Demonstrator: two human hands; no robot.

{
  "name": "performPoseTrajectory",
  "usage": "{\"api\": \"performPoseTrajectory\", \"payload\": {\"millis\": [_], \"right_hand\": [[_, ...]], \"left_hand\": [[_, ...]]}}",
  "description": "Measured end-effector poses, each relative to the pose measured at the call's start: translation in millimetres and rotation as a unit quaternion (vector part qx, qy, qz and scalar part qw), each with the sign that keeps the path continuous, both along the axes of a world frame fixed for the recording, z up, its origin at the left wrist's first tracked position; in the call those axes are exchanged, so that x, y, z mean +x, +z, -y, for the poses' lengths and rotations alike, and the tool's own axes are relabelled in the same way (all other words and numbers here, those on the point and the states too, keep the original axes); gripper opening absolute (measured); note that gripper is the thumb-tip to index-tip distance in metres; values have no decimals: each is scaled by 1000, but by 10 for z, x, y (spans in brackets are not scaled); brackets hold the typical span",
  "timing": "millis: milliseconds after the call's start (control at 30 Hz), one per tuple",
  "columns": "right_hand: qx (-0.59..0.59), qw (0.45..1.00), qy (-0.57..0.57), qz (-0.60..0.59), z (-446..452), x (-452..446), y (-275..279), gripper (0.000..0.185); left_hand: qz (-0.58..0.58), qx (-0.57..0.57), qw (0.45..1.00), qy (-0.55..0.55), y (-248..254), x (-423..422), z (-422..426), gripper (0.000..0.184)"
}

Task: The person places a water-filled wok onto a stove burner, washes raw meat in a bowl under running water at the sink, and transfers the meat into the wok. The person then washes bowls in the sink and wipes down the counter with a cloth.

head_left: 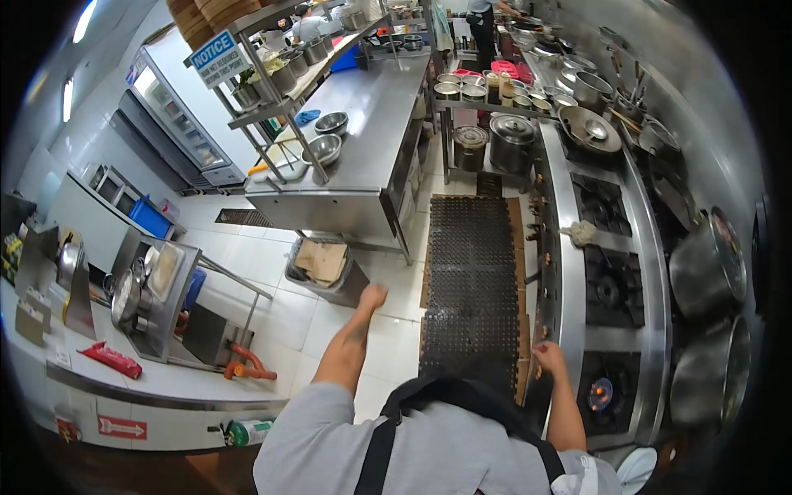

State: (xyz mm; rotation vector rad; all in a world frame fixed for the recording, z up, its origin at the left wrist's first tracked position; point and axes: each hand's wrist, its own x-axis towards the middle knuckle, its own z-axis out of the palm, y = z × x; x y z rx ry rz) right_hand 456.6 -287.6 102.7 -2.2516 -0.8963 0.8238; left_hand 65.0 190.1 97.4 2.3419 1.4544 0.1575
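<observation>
My left hand (374,297) hangs in the air over the white floor, its fingers curled, just right of a grey bin (351,282) with cardboard in it. No object shows in it. My right hand (549,356) is at the front edge of the stove (569,318), fingers pinched together beside the row of control knobs; what they hold, if anything, is hidden. Right of that hand, a small flame burns on the nearest burner (601,394). A crumpled pale cloth (582,233) lies farther up on the stove front.
A black perforated mat (469,280) runs along the stove. Large pots (708,264) stand at the right wall, and a wok (589,130) sits at the far burner. Ahead left is a steel table (371,107) with bowls. A person (483,25) stands at the far end.
</observation>
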Motion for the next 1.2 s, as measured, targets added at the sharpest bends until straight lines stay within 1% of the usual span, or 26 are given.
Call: {"api": "performPoseTrajectory", "payload": {"millis": [33,67,133,200,267,333,367,400,433,467,500,533,600,633,667,700,733,800,867,900,933,1000,1067,1133,1167,1200], "right_hand": [[1,999,-22,-40,297,155,-296,25],[18,997,-46,-63,288,536,-437,20],[1,991,-81,-104,336,622,-385,21],[21,984,-118,-132,-149,972,-252,21],[79,960,-173,-204,-658,1468,142,29],[149,942,-156,-257,-1099,1911,149,36],[167,930,-170,-278,-1384,2114,309,42],[219,927,-151,-263,-1650,2273,602,43],[151,960,-124,-202,-1969,2498,1054,46],[185,953,-134,-198,-2218,2848,1036,40],[94,993,-67,-3,-2437,3262,1119,38],[107,988,-113,3,-2652,3509,1388,39],[16,994,-110,26,-3023,3884,1633,37],[40,987,-142,57,-3200,4016,1574,37],[65,978,-175,93,-3354,4205,1523,36],[79,968,-228,72,-3435,4513,1627,37],[97,954,-282,43,-3565,4701,1661,37],[84,938,-331,52,-3670,5135,1587,42],[90,894,-435,61,-3987,5314,1076,41],[121,882,-455,30,-3984,5759,940,44],[116,871,-476,33,-4109,5919,925,44],[284,742,-564,-226,-4443,6223,981,42],[377,619,-577,-376,-4782,6281,1137,34],[392,644,-463,-466,-4739,6653,763,26],[407,628,-479,-459,-4838,6613,832,26],[328,710,-513,-353,-4984,6560,998,25]], "left_hand": [[99,46,993,-35,158,605,-112,46],[184,-6,983,-22,439,1481,-454,43],[226,2,969,-101,736,2460,-711,37],[289,-37,946,-141,1517,3469,-1135,36],[344,-39,920,-185,1714,4428,-1448,37],[315,-77,916,-235,1779,5063,-1684,37],[346,-179,896,-213,1538,5464,-1897,39],[261,-202,915,-230,1762,5660,-1831,39],[286,-243,897,-232,1716,5912,-1960,36],[323,-280,875,-227,1673,6128,-2086,35],[326,-308,863,-234,1603,6332,-2206,34],[298,-293,878,-235,1645,6456,-2219,34],[175,-295,895,-284,1295,6640,-2457,32],[129,-282,908,-282,1167,6625,-2561,39],[0,-157,933,-325,776,6741,-2917,45],[-285,41,849,-443,52,7064,-3434,56],[-477,127,854,-163,743,6990,-2774,67],[-524,-31,819,-230,876,7485,-2746,70],[-373,-13,717,-589,-410,8038,-3805,70],[-275,-187,773,-541,350,8606,-3216,63],[-107,-481,787,-370,250,9067,-3066,68],[39,-775,618,-125,493,9882,-2715,79],[76,-836,544,-19,793,10396,-2411,85],[84,-863,494,68,1085,10877,-2229,79],[59,-862,500,56,1050,11080,-2235,79],[34,-897,433,78,904,11270,-2257,61]]}}
